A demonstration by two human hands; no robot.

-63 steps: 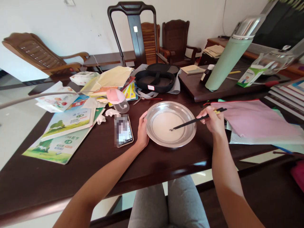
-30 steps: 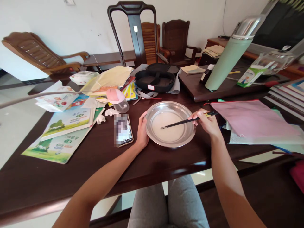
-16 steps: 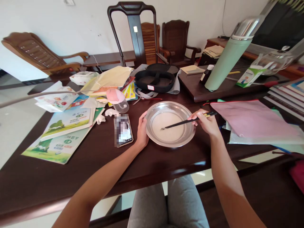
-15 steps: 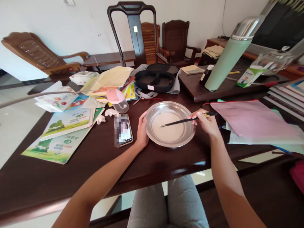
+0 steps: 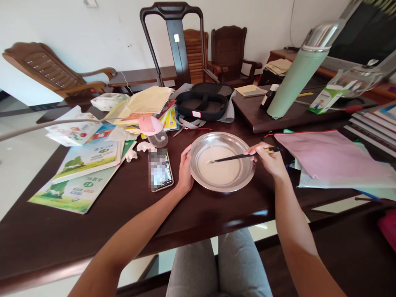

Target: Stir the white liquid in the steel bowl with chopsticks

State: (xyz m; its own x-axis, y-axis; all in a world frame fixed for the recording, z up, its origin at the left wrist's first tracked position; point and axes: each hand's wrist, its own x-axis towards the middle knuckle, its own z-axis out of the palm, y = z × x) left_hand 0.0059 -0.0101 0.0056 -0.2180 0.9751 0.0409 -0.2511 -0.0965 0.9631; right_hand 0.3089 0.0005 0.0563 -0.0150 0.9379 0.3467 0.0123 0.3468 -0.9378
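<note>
A round metal basin (image 5: 222,187) stands on the dark wooden table in front of me, with a pale, milky liquid (image 5: 216,173) in its bottom. My left hand (image 5: 186,171) grips the basin's left side, fingers along the outer wall. In my right hand (image 5: 266,159) is a pair of black chopsticks (image 5: 233,157), held over the basin's right rim. Their tips reach into the liquid left of the middle. Just left of my left hand lies a phone (image 5: 161,170), its screen partly blurred.
Workbooks (image 5: 83,181), crumpled tissues (image 5: 131,155) and a pink-topped cup (image 5: 150,126) are on the left. Behind the basin sits a black case (image 5: 201,108). A green thermos (image 5: 298,82) stands back right, near a pink zip pouch (image 5: 331,154).
The chopstick tips have shifted very slightly within the liquid. Both hands and the basin stay in the same place.
</note>
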